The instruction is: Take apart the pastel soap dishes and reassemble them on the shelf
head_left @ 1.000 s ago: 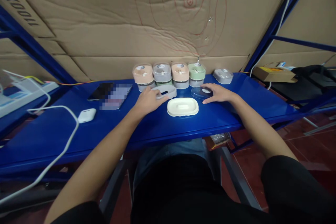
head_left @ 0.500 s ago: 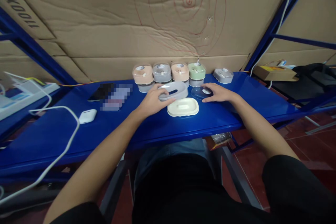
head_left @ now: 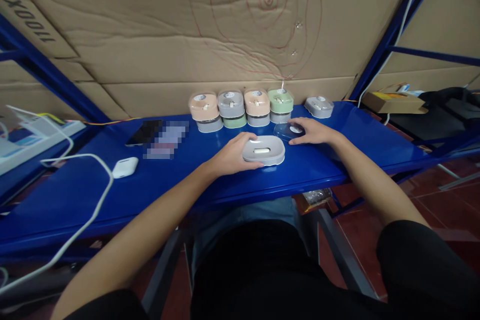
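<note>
My left hand (head_left: 235, 154) grips the left end of a grey oval shell (head_left: 275, 152), which sits over a cream base (head_left: 261, 151) that shows through its slot. To the right, my right hand (head_left: 313, 131) holds the edge of a clear lid (head_left: 284, 132) with a round sticker, low over the blue table (head_left: 210, 180). Behind them stand stacked boxes with clear tops: a peach one (head_left: 204, 107) at the left, a grey one (head_left: 231, 105), another peach one (head_left: 257, 104) and a green one (head_left: 281, 102).
A single grey box (head_left: 319, 106) sits at the back right. On the left lie a black phone (head_left: 144, 131), a white earbud case (head_left: 125, 167) and a white cable (head_left: 99, 205). Cardboard (head_left: 150, 35) rises behind the table, between blue posts.
My left hand has brought the grey shell down and toward me, onto the cream base. My right hand and the clear lid have stayed almost in place.
</note>
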`<state>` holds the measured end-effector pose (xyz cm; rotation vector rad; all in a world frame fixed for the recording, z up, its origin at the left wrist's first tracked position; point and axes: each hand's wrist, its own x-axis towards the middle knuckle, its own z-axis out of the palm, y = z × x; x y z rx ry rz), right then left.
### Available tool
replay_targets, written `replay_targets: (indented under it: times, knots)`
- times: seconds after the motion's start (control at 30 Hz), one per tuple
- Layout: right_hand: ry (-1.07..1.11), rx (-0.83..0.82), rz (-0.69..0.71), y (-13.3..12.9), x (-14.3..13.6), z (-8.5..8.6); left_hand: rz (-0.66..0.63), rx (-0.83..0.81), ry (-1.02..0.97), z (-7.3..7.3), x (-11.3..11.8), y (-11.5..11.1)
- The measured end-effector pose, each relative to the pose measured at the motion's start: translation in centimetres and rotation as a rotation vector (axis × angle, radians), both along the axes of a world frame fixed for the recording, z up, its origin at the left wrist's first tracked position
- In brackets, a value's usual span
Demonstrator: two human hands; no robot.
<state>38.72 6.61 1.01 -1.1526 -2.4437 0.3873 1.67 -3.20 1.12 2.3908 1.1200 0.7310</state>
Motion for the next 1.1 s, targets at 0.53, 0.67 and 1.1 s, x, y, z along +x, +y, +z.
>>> replay_targets:
  times: [0.53,0.67,1.1]
  knots:
    - [0.167,0.079,0.450,-6.9,-8.9,1.6,0.011,-0.188,-0.217,-2.0,0.6,1.0]
    - [0.141,0.069,0.436,-6.9,-8.9,1.4,-0.002,-0.243,-0.199,-1.7,0.1,1.1]
    - [-0.021,0.069,0.328,-7.7,-8.0,1.0,0.020,-0.225,-0.134,-1.4,-0.2,1.2]
